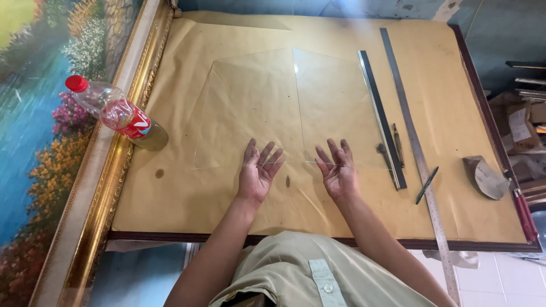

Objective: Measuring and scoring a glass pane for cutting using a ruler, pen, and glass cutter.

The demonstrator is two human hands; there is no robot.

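My left hand (259, 170) and right hand (339, 169) lie flat, fingers spread, on the near edges of two clear glass sheets (250, 108) on the brown paper (187, 193); the glass is hard to see; at 3 o'clock a long ruler (418, 153) runs off the bottom edge; a bottle (116, 112) lies at 9 o'clock.

Red-labelled plastic bottle (116, 112), table's left

Bright, even daylight; sharp, faint glass glare.
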